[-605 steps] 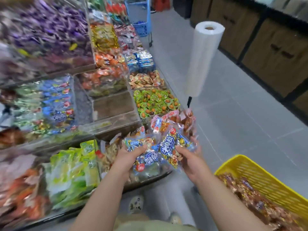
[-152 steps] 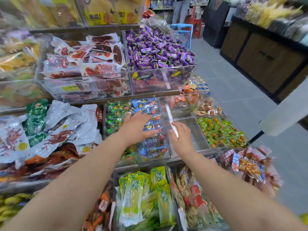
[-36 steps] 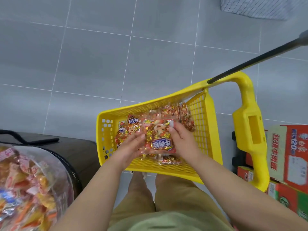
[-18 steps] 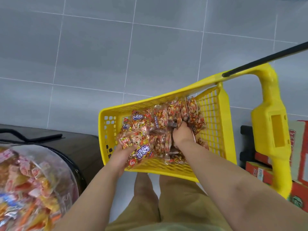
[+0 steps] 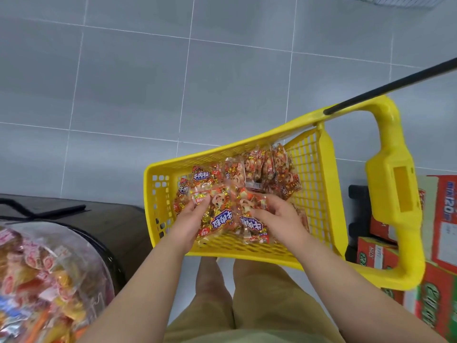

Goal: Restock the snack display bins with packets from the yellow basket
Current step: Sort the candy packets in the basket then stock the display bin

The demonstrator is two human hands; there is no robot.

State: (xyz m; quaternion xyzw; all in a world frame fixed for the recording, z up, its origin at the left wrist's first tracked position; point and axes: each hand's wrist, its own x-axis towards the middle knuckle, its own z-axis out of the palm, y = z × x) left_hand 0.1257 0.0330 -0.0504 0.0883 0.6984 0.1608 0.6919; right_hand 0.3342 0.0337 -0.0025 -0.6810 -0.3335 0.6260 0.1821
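Observation:
The yellow basket (image 5: 316,199) sits on the grey floor in front of my legs, holding a heap of red-and-gold snack packets (image 5: 269,174). Both hands are inside it at the near side. My left hand (image 5: 190,219) grips a bunch of packets (image 5: 217,214) with blue labels from the left. My right hand (image 5: 279,219) is closed on the adjoining packets (image 5: 252,226) from the right. The display bins are out of view apart from one at the lower left.
A clear round bin of mixed snack packets (image 5: 44,280) fills the lower left, on a dark stand (image 5: 106,219). Red and green cartons (image 5: 440,243) are stacked at the right behind the basket's yellow handle (image 5: 393,194). A black rod (image 5: 395,82) slants across the upper right.
My right hand has come back from the far heap to the near side, and both hands have gathered a bunch of packets between them. The view has shifted slightly.

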